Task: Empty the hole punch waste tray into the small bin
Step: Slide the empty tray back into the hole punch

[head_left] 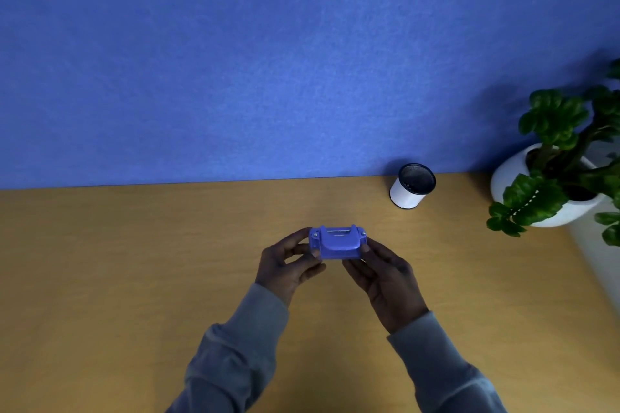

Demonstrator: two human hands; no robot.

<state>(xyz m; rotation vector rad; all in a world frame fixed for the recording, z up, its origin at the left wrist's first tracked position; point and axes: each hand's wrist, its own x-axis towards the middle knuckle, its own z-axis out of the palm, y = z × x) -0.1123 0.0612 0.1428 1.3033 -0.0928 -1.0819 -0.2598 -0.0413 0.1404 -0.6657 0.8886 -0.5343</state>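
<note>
A small blue hole punch (337, 242) is held over the middle of the wooden desk, its lever side facing me. My left hand (289, 263) grips its left end and my right hand (385, 273) grips its right end, fingers curled under it. Its underside and the waste tray are hidden. The small bin (412, 186), a white cylinder with a dark mesh inside and black rim, stands at the back of the desk, to the right of and beyond the punch, well apart from both hands.
A potted green plant in a white pot (550, 184) stands at the far right of the desk (134, 278). A blue felt partition (268, 60) rises along the desk's back edge.
</note>
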